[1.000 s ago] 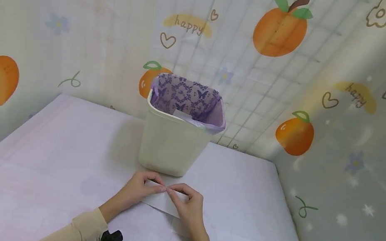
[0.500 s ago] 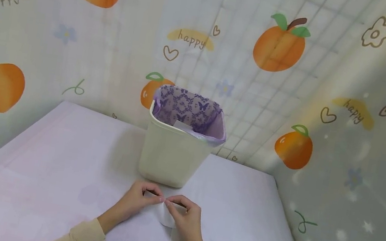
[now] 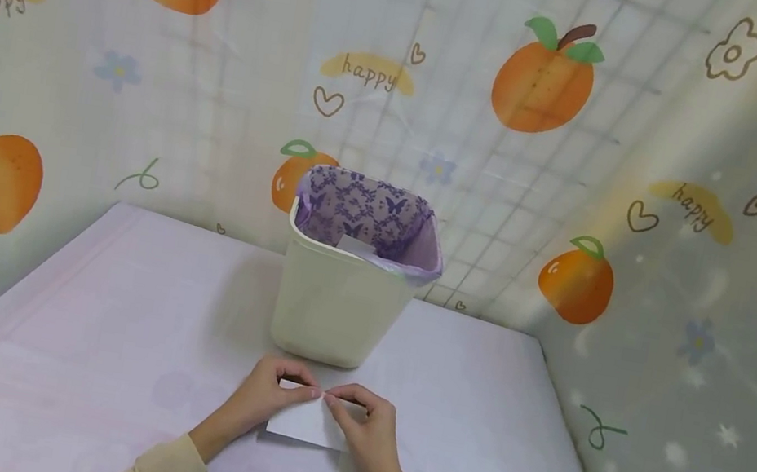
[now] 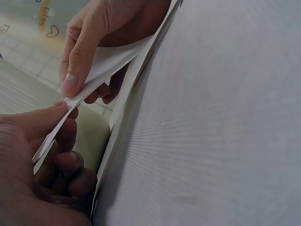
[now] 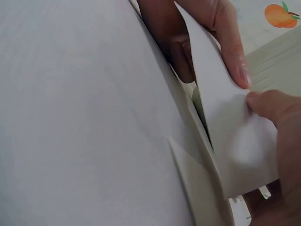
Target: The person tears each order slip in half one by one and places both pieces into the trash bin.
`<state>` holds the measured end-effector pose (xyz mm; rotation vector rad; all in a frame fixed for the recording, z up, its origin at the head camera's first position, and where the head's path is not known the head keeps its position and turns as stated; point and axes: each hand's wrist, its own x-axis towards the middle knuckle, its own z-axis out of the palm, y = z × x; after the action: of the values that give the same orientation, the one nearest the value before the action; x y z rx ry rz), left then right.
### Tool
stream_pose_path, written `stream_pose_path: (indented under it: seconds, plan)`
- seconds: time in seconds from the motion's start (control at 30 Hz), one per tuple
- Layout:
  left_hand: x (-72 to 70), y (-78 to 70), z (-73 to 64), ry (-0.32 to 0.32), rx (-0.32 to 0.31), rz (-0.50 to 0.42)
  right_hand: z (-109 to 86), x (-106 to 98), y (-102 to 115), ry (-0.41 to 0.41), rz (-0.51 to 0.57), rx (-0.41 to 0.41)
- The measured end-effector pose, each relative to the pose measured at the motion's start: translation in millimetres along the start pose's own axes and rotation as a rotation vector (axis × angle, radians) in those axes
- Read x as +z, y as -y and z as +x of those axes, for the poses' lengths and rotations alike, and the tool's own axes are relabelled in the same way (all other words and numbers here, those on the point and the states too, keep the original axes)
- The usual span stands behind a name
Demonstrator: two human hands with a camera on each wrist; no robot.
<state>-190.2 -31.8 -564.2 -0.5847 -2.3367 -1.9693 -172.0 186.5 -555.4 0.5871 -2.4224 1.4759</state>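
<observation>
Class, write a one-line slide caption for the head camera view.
Both hands, left hand and right hand, pinch a white paper sheet before a lined bin.

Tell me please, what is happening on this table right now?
A person pinches a white sheet of paper along its top edge with both hands, the left hand and the right hand meeting thumb to thumb. The paper is just above the pale tabletop, in front of a cream bin lined with a purple bag.

A homely staged corner: cartoon orange-print wall cloth (image 3: pixel 146 108) from nine to three o'clock, lined wastebasket (image 3: pixel 338 304) at twelve.
</observation>
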Motion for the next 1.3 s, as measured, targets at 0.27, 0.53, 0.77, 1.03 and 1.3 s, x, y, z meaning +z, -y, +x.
stream_pose_path:
  seconds: [0.27, 0.53, 0.77, 1.03, 1.3]
  plan:
    - [0.5, -2.0, 0.2, -0.009, -0.021, 0.017, 0.3, -0.5, 0.7, 0.033, 0.027, 0.089]
    - [2.4, 0.9, -4.6, -0.013, -0.062, 0.028, -5.6, 2.1, -0.7, 0.047, 0.041, 0.070]
    - [1.5, -2.9, -2.3, -0.013, -0.039, 0.030, -1.8, 0.4, 0.6, 0.047, 0.014, 0.019]
    - [2.6, -2.6, -2.4, 0.009, -0.042, 0.032, -3.7, -1.6, -0.6, 0.044, 0.013, 0.019]
    - [0.2, -0.2, -0.4, 0.002, -0.010, 0.021, 1.4, 0.6, -0.5, 0.031, -0.003, -0.059]
